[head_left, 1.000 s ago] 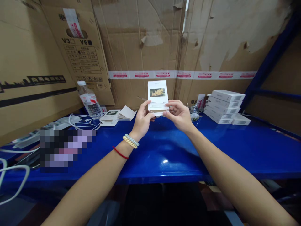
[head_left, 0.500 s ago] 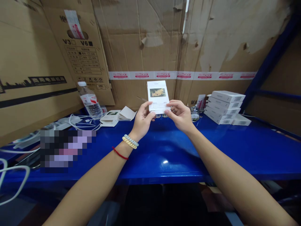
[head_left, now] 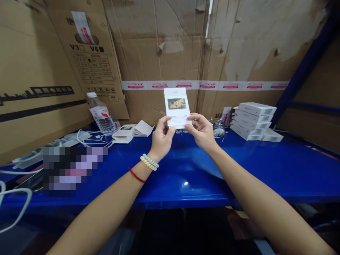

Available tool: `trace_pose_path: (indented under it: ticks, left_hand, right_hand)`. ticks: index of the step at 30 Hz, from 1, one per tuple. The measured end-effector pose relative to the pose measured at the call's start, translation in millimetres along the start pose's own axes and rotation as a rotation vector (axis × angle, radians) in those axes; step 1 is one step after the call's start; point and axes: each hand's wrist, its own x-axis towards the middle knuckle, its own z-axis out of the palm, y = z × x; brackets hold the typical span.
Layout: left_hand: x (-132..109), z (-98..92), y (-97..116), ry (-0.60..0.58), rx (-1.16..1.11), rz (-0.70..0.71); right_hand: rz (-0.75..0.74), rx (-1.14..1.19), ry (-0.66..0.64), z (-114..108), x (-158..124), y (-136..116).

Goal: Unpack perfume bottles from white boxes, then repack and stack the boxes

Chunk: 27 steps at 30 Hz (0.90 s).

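Between my two hands is a white printed card (head_left: 177,111) with a photo of yellow flowers and crease lines near its top and bottom. It is held up above the blue table, tilted so its printed face is toward me. My left hand (head_left: 162,136) pinches the lower left edge between thumb and fingers. At the lower right edge, my right hand (head_left: 203,132) grips it the same way. Clear glass items (head_left: 219,128) stand behind my right hand, partly hidden. Left of my left hand lies another white folded card (head_left: 123,132) with a small picture, beside an opened white piece (head_left: 143,129).
Small white boxes (head_left: 252,120) are stacked at the back right of the blue table (head_left: 265,166). A clear plastic bottle (head_left: 101,115) stands at the back left, near white cables (head_left: 92,140) and a pixelated patch (head_left: 75,168). Cardboard (head_left: 164,63) walls the back.
The card's top part now leans back along a visible crease, and the card sits slightly further left. Both hands keep their hold on its lower edges.
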Motion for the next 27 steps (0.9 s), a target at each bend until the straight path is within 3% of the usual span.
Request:
trace_pose_path:
  ticks: [9,18,27]
  left_hand:
    - [1,-3.1,5,-0.027,0.004,0.055]
    - [7,-17.6,-8,-0.163,0.063,0.020]
    - [-1,-17.1,-4,-0.161,0.228,0.037]
  right_hand:
    - [-0.090,-0.043,-0.038,-5,0,-8]
    - [0.128,0.077,-0.160,-23,9,-1]
    - [0.091,-0.006,-0.147,-22,6,-4]
